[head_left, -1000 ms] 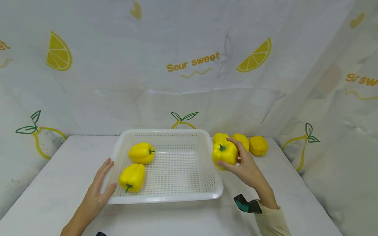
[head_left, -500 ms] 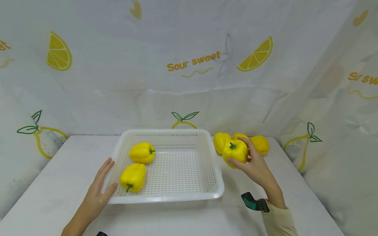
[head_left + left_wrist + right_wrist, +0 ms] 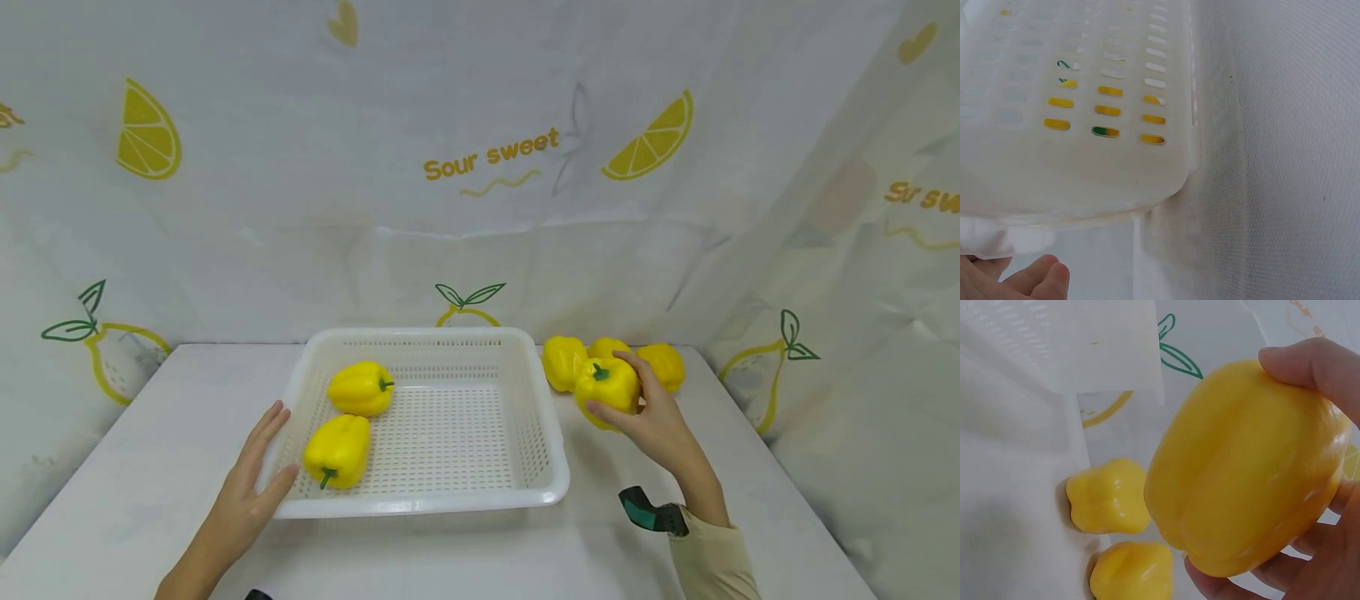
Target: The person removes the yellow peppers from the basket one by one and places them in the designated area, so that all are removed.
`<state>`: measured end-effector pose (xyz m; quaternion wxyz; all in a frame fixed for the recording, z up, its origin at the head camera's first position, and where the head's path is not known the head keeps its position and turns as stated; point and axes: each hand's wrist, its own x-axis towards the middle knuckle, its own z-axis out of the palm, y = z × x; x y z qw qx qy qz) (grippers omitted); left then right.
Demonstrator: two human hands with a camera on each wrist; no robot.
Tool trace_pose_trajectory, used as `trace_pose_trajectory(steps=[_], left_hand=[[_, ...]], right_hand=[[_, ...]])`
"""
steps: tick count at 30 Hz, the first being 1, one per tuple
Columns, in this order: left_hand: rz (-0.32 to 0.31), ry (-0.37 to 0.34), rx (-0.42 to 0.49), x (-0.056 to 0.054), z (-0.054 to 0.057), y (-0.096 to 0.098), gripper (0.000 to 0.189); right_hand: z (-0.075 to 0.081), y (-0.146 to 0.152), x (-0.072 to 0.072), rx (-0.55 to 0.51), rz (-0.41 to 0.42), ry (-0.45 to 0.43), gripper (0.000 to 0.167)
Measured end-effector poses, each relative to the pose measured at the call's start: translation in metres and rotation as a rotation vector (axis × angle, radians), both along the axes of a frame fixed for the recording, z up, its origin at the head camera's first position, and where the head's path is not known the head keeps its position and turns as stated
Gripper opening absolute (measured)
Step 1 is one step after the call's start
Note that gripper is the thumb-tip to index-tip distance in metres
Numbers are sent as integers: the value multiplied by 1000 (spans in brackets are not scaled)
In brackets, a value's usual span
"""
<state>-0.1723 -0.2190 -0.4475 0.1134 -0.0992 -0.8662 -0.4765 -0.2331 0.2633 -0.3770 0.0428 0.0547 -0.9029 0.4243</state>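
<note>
While L hand, fingers spread, touches perf. plastic basket, R hand grips yel. pepper (glossy, lobed).

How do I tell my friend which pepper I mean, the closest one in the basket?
Look on the table for the big white basket. At its left end lie a back pepper and a front pepper, both yellow. Yours is the front pepper: its green stem points to the near side, while the back pepper's stem points right.
</note>
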Motion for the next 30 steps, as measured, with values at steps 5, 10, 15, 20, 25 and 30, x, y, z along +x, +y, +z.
trace_pose_trajectory(steps=[5, 10, 15, 20, 25, 30], left_hand=[[-2, 6, 4, 0, 0, 1, 68], [2, 14, 1, 0, 0, 0, 67], [16, 13, -15, 0, 0, 1, 67], [18, 7, -18, 0, 0, 1, 67], [16, -14, -9, 0, -1, 0, 68], [17, -6, -19, 0, -1, 0, 68]], right_hand=[[-4, 9, -2, 21, -29, -11, 85], [-8, 15, -5, 34, -44, -22, 86], [-13, 20, -8, 49, -58, -38, 86], [-18, 25, -11, 46, -71, -58, 89], [-22, 33, -13, 46, -93, -85, 92], [-26, 39, -14, 44, -114, -120, 95]])
